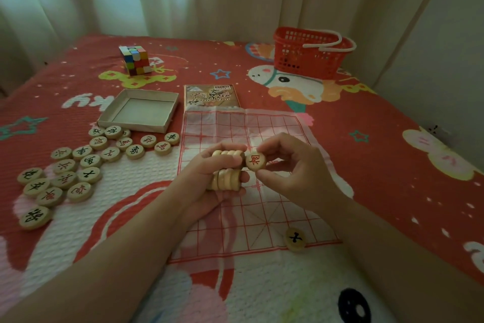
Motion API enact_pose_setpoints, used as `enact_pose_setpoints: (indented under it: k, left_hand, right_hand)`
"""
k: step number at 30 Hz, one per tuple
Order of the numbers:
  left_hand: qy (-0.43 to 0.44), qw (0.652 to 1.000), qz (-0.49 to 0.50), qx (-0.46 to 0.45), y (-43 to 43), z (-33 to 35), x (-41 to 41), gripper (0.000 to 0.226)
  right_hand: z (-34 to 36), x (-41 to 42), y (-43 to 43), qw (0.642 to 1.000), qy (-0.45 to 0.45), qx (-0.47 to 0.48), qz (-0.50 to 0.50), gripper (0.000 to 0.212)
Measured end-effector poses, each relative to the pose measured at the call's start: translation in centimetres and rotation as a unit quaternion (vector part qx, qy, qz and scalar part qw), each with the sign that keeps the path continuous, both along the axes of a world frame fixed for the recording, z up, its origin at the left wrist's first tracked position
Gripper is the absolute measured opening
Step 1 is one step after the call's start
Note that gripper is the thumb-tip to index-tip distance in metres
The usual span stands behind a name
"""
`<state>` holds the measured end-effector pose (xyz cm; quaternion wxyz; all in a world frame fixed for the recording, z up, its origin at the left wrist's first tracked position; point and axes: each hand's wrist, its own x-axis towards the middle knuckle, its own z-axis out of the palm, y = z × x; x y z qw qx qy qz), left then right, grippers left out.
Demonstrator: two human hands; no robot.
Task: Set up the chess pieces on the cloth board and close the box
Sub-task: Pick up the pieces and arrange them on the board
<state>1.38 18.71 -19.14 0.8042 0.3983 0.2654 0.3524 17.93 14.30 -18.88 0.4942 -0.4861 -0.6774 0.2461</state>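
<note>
The cloth board [275, 128] with red grid lines lies on the bed in front of me. Over its middle my left hand [207, 178] grips two stacks of round wooden chess pieces [227, 178]. My right hand [293, 165] pinches a single piece with a red character [255, 161] beside those stacks. One black-marked piece [295, 239] lies at the board's near right corner. Several loose pieces [78, 168] are spread on the bed to the left. The open box tray [138, 110] sits behind them, and the printed box lid [211, 96] lies at the board's far edge.
A colourful puzzle cube [135, 60] stands at the back left of the red patterned bedspread [392, 139]. A red plastic basket [311, 52] with white handles stands at the back right. Curtains hang behind the bed, and a wall runs along its right side.
</note>
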Motion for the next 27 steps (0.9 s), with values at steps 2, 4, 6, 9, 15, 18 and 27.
enact_pose_setpoints:
  k: [2,4,6,9,15,18,27]
  left_hand:
    - [0.002,1.0,0.002,0.005,-0.1,0.0,0.0,0.019]
    - [0.007,1.0,0.005,0.012,-0.1,-0.1,-0.1,0.021]
    - [0.016,1.0,0.007,0.022,-0.1,0.0,-0.1,0.022]
    - [0.029,0.999,0.014,0.036,-0.3,0.1,0.1,0.024]
    - [0.039,0.998,0.027,0.049,-0.3,0.1,0.2,0.026]
    - [0.044,0.997,0.03,0.051,-0.4,0.1,0.2,0.025]
    - [0.038,0.999,0.015,0.034,-0.3,0.0,0.1,0.025]
  right_hand:
    - [-0.1,0.1,0.1,1.0,-0.006,0.006,0.007,0.024]
    - [-0.2,0.2,0.2,1.0,-0.016,0.013,0.012,0.023]
    - [-0.2,0.2,0.2,0.999,-0.03,0.021,0.012,0.024]
    - [-0.2,0.2,0.2,0.999,-0.038,0.029,0.012,0.025]
    - [-0.2,0.1,0.1,0.998,-0.052,0.043,0.013,0.025]
    - [-0.2,0.2,0.2,0.997,-0.062,0.045,0.011,0.029]
    - [0.6,1.4,0.2,0.992,-0.121,0.045,0.003,0.03]
